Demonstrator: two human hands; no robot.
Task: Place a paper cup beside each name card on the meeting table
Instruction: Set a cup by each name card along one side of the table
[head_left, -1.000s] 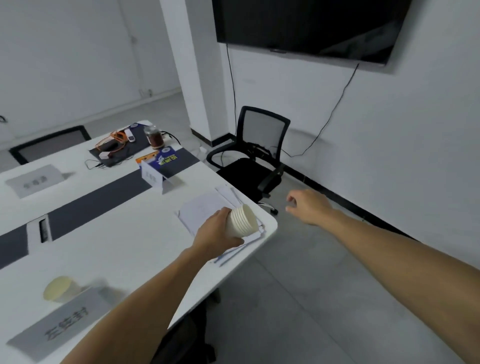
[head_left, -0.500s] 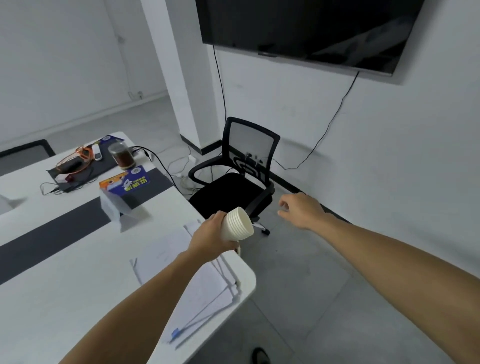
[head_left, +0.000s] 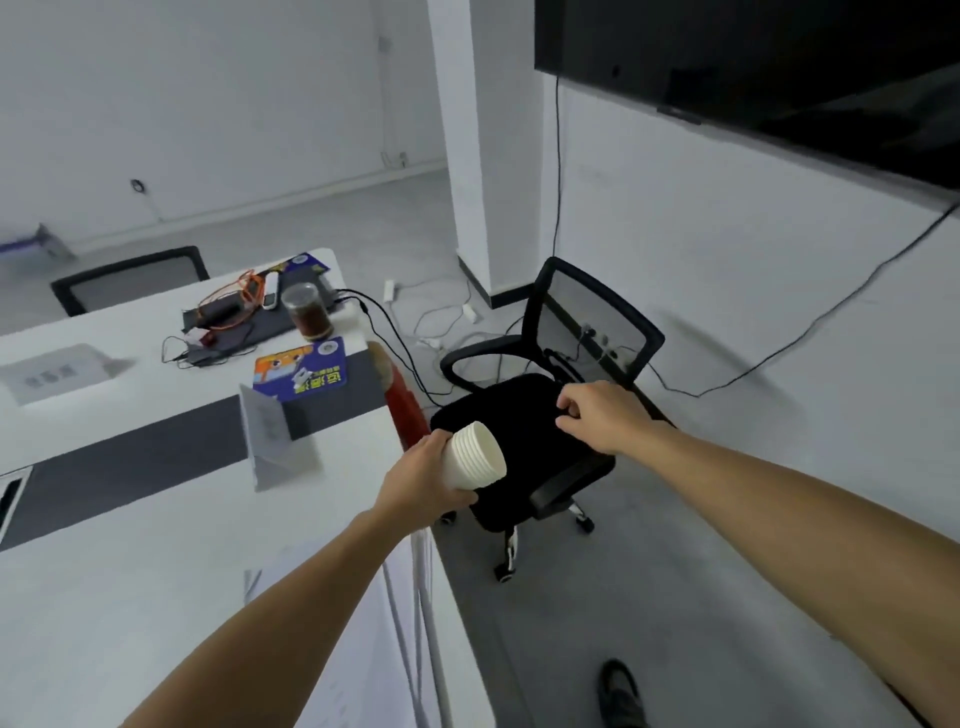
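Note:
My left hand grips a stack of white paper cups held sideways, rims pointing right, just past the table's right edge. My right hand hovers to the right of the stack over the chair seat, fingers loosely curled, holding nothing. A folded white name card stands on the white meeting table left of the cups. A second name card lies farther back on the left. No cup stands beside either card.
A black office chair sits right of the table. At the table's far end are a blue tissue box, a jar of dark liquid, cables and a dark mat. Papers lie near the edge. A wall screen hangs above.
The view has swung left and forward along the table. My left hand carried the cup stack past the papers toward the standing name card; my right hand stayed close beside it.

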